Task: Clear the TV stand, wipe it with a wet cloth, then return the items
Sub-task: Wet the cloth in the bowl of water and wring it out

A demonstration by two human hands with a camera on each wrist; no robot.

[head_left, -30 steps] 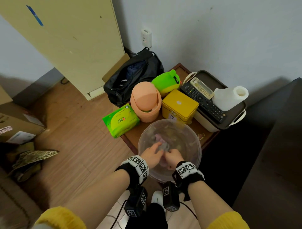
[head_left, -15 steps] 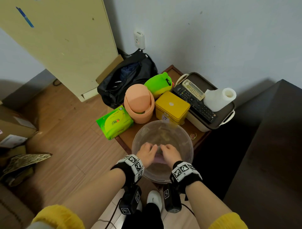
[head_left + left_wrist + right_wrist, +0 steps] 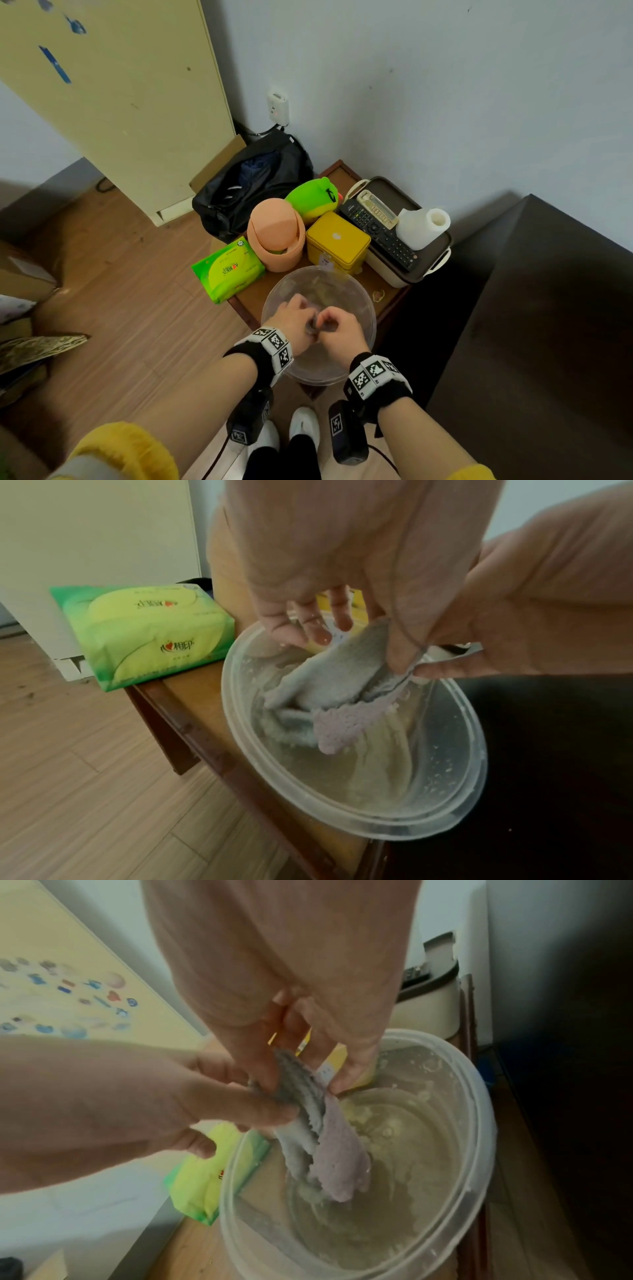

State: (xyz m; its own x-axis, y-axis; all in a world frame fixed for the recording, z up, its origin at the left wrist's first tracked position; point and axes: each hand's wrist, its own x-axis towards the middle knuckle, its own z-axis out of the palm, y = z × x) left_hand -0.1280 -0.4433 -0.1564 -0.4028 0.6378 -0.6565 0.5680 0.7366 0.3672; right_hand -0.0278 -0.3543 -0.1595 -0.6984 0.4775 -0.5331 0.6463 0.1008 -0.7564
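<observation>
Gripping the wet cloth (image 3: 329,674) together, left hand (image 3: 294,323) and right hand (image 3: 337,330) pinch it over the basin (image 3: 366,308)

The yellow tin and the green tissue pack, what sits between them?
The peach swing-lid bin stands between yellow tin and tissue pack, in the head view.
</observation>
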